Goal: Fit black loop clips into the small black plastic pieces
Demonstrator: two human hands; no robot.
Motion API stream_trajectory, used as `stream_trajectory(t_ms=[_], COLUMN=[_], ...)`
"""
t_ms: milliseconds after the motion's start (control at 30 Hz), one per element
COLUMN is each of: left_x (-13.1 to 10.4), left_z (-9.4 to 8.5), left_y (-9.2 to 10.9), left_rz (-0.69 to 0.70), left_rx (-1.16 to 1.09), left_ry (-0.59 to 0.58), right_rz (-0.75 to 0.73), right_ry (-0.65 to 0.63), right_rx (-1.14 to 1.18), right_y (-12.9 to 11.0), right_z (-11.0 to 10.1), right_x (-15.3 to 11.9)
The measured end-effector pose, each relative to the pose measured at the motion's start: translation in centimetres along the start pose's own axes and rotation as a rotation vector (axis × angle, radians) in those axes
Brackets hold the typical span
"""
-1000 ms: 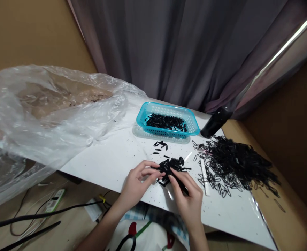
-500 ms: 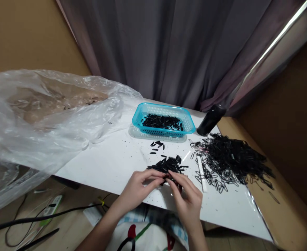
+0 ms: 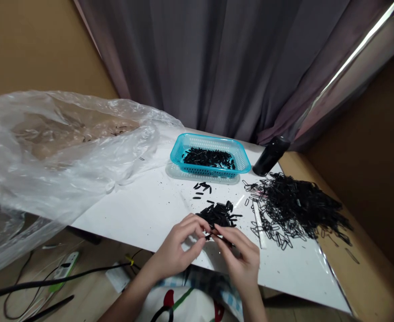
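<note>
My left hand (image 3: 182, 243) and my right hand (image 3: 239, 251) meet near the table's front edge, fingertips almost touching. My right thumb and forefinger pinch a small black piece (image 3: 213, 233), which reaches across to my left fingertips. Those left fingers are curled and closed around its other end; the exact grip is partly hidden. Just beyond my fingers lies a heap of short, slim black pieces (image 3: 219, 213). Several more loose black pieces (image 3: 201, 187) lie farther back. To the right spreads a large tangled pile of black elongated loops (image 3: 297, 205).
A blue perforated basket (image 3: 177, 162) holding many slim black pieces stands at the back. Beside it a black cylinder (image 3: 270, 156) leans. Clear plastic sheeting (image 3: 123, 152) covers the left side. White strips (image 3: 259, 226) lie by the loops. Cables and a power strip (image 3: 64, 270) are below left.
My left fingers have curled more and lifted slightly off the heap, uncovering more space by the fingertips. My right hand stays nearly in place, its pinch kept. The view has shifted very slightly.
</note>
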State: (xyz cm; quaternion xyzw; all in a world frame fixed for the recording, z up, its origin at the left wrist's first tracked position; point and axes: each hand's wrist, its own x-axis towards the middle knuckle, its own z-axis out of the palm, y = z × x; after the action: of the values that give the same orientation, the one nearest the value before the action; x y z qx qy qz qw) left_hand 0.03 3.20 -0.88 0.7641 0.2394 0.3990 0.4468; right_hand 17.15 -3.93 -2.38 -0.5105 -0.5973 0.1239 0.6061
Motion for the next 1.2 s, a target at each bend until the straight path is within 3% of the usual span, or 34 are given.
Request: stream_trajectory(t_ms=[400, 500, 700, 933, 1200], left_x=[-0.5, -0.3, 0.1, 0.3, 0.3], left_z=[-0.1, 0.0, 0.1, 0.2, 0.3], left_y=[-1.0, -1.0, -1.1, -1.1, -0.8], left_rz=[-0.169, -0.173, -0.075, -0.012, 0.002], left_rx=[-0.115, -0.101, -0.008, 0.071, 0.110], left_ry=[0.201, 0.196, 0.158, 0.169, 0.147], right_rz=[0.185, 0.169, -0.051, -0.172, -0.208], right_ry=[0.334, 0.271, 0.012, -0.079, -0.130], right_rx=[-0.121, -0.174, -0.249, -0.267, -0.301], right_y=[1.6, 1.4, 0.5, 0.3, 0.1], right_z=[-1.0, -1.8, -2.5, -2.2, -2.2], right_x=[-0.7, -0.3, 0.3, 0.3, 0.5])
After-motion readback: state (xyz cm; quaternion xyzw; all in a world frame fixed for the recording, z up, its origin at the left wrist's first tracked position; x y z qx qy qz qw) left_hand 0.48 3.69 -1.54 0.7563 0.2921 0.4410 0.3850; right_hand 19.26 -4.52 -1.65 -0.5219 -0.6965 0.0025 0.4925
